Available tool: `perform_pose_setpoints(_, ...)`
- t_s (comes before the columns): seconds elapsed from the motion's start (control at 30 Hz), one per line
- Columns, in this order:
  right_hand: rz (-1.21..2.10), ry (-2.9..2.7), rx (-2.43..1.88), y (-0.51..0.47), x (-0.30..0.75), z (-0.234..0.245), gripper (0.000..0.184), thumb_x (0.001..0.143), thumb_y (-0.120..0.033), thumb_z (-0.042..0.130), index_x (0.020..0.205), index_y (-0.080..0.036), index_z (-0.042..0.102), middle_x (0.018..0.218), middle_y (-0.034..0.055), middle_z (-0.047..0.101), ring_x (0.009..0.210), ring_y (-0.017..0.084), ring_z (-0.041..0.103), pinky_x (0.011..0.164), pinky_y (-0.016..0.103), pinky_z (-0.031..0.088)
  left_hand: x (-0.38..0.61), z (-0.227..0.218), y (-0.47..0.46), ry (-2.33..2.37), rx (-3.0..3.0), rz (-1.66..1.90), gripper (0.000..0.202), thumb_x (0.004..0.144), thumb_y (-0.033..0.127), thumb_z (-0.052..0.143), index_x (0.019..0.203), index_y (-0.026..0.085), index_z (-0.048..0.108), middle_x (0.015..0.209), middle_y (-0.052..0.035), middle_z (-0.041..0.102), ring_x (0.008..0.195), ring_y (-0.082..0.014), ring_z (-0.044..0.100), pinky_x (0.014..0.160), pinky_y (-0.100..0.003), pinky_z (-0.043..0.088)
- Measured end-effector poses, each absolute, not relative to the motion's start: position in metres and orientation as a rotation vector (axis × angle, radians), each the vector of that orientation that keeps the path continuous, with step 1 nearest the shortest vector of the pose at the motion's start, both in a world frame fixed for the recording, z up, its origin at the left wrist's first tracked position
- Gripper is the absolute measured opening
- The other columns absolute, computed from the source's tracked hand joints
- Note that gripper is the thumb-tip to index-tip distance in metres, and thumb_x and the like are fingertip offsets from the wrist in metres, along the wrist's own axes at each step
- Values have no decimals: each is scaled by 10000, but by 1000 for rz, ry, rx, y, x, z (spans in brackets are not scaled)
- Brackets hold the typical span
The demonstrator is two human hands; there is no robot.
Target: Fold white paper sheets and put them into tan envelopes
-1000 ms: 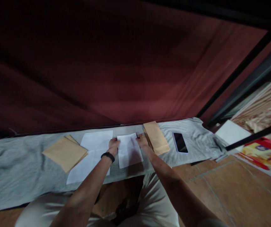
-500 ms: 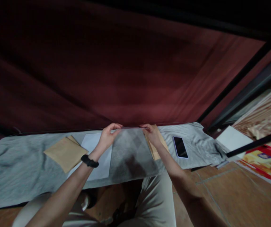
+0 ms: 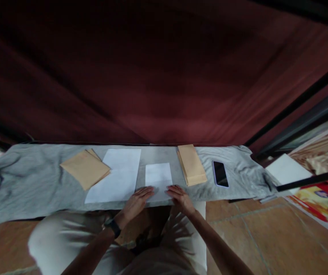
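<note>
Small white sheet: the landmark, a creased paper (image 3: 158, 174) lying flat on the grey cloth (image 3: 32, 183), its near end at the cloth's near edge, between the two hands.
Left hand: at the near left part of the small white sheet, the fingers (image 3: 148, 190) extended over its margin; the left hand (image 3: 136, 201) bears a dark wristband (image 3: 113, 227) at the wrist.
Right hand: at the near right part of the small white sheet, the right hand (image 3: 182, 199) mirroring the left, fingertips upon the paper.
Grip: both hands touch the small white sheet with fingers outstretched; whether the thumbs pinch its edge from beneath cannot be told, the thumbs being poorly shown.
Large white sheet: just left of the small white sheet and apart from it, a larger paper (image 3: 119, 173).
Left brown papers: farther left of the small white sheet, a stack (image 3: 84, 170) turned at an angle and overlapping the large white sheet.
Right brown papers: just right of the small white sheet, a narrower, slightly fanned pile (image 3: 193, 166).
Phone: right of the small white sheet, beyond the right brown papers, a dark-screened phone (image 3: 220, 174) with a pale lilac rim.
Backdrop: beyond the small white sheet, a dark red surface (image 3: 164, 118).
</note>
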State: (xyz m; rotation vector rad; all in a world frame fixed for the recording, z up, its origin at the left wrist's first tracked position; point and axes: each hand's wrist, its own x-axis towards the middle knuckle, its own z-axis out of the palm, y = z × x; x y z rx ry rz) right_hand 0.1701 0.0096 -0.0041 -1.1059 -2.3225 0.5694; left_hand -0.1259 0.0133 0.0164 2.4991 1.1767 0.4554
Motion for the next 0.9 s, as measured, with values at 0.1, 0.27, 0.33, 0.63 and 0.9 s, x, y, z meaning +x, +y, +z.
perform_pose_setpoints(0.1, 551, -2315, -1097, 8, 173, -3, 358, 903, -141, 627, 1246, -235, 675, 1386, 78, 608, 1298, 227, 536, 1134, 452, 386, -126, 17, 14, 1153, 2473, 464, 340, 937, 184, 515, 1233, 262, 663, 1389, -35, 620, 1306, -191, 551, 1122, -424, 440)
perform_pose_setpoints(0.27, 576, -2193, -1200, 21, 168, -2, 249, 959, -217, 605, 1191, -222, 696, 1232, 78, 700, 1149, 217, 629, 1012, 396, 473, -121, 12, 20, 1333, 2166, 708, 295, 980, 370, 483, 1101, 239, 717, 1186, -43, 732, 1125, -182, 659, 1045, -368, 496)
perform_pose_setpoints(0.33, 562, -2127, -1293, 28, 163, -2, 194, 960, -230, 610, 1121, -209, 715, 1141, 74, 731, 1087, 217, 653, 980, 374, 481, -117, 9, 23, 1431, 2017, 761, 310, 971, 412, 487, 1064, 227, 718, 1100, -50, 754, 1035, -189, 684, 984, -349, 522)
perform_pose_setpoints(0.63, 472, -2006, -1828, 54, 139, 10, 241, 1019, -327, 511, 950, -198, 702, 899, 55, 754, 856, 191, 706, 728, 230, 473, -98, 15, 46, 1857, 1696, 737, 340, 955, 445, 463, 848, 180, 645, 699, -2, 641, 649, -144, 583, 627, -242, 432)
perform_pose_setpoints(0.9, 399, -2010, -2098, 71, 123, 24, 299, 1033, -441, 473, 1049, -252, 705, 943, 37, 771, 854, 185, 730, 697, 221, 475, -89, 31, 66, 2083, 1674, 473, 295, 978, 420, 466, 960, 197, 658, 787, -40, 699, 724, -169, 636, 614, -251, 357)
